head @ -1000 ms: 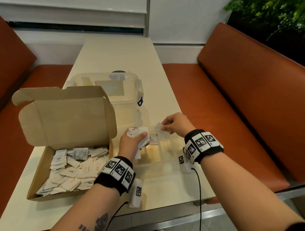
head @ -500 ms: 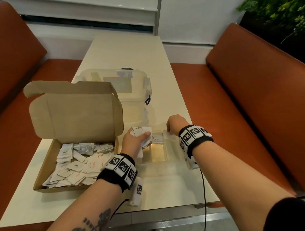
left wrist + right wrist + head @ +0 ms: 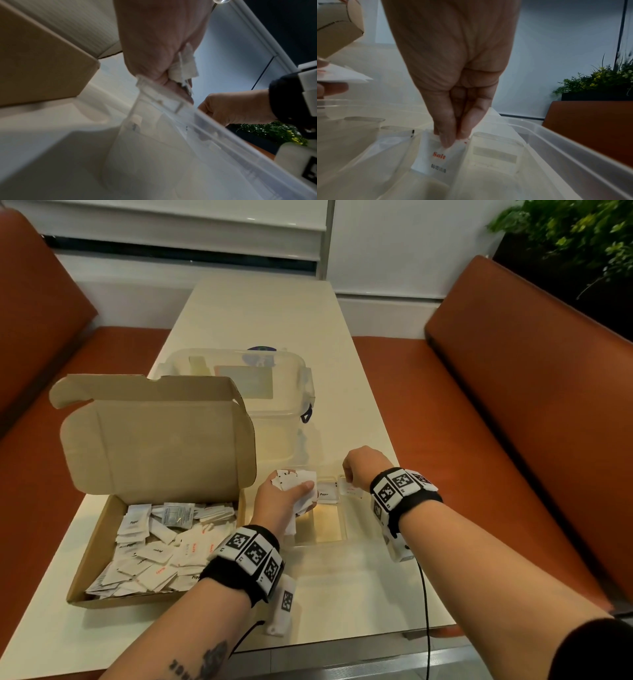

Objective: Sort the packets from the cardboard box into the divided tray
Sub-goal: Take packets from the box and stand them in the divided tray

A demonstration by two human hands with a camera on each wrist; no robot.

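Note:
An open cardboard box at the left holds several white packets. A clear divided tray lies to its right. My left hand hovers over the tray's left side, gripping a bunch of packets. My right hand reaches down into a far tray compartment, and its fingertips pinch a white salt packet standing in that compartment. A pepper packet lies in the neighbouring compartment.
A clear lidded plastic tub stands behind the box lid. The cream table runs between orange benches. Cables hang from both wristbands over the near table edge. A plant stands at the right.
My right hand has dropped from above the tray into the far compartment with the salt packet. The left hand keeps its bunch of packets in about the same place.

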